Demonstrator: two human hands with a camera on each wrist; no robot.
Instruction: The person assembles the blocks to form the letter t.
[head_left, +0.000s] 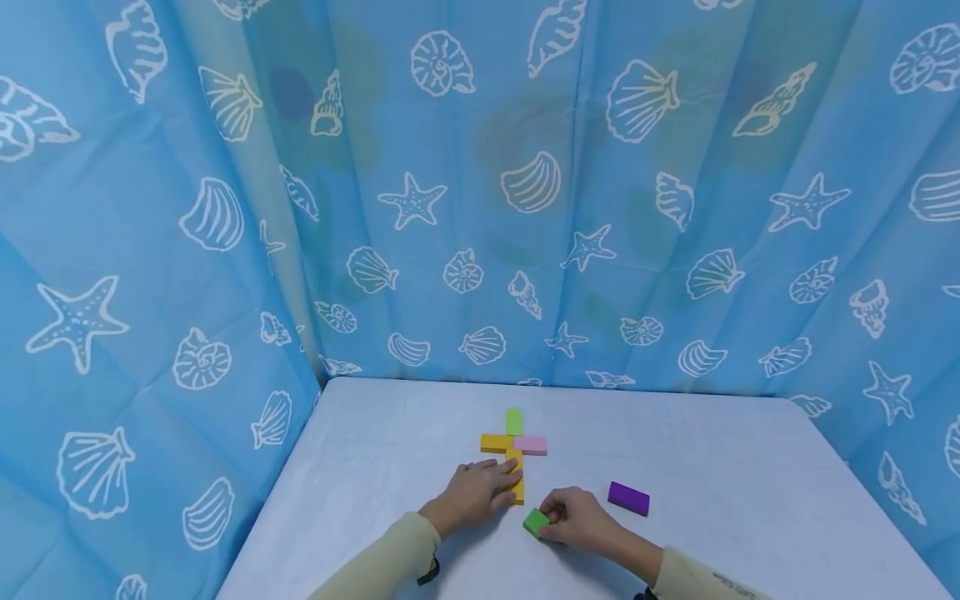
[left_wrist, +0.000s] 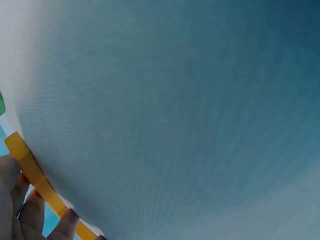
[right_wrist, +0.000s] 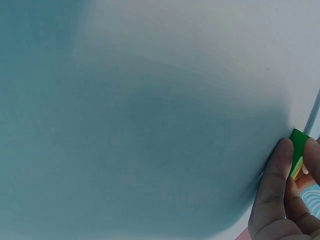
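Note:
In the head view, flat blocks form a cross on the white table (head_left: 360, 467). Its stem is yellow blocks (head_left: 518, 493), with a yellow-orange block (head_left: 493, 443) to the left, a pink block (head_left: 532, 446) to the right and a light green block (head_left: 513, 422) at the far end. My left hand (head_left: 474, 493) rests its extended fingers on the stem; the left wrist view shows fingertips along the yellow edge (left_wrist: 45, 191). Between thumb and fingers, my right hand (head_left: 583, 522) pinches a green block (head_left: 535, 522) just right of the stem's near end.
A purple block (head_left: 628, 498) lies on the table beyond my right hand, apart from the cross. Blue curtains (head_left: 480, 225) with white shell and starfish drawings hang behind the table and along its sides.

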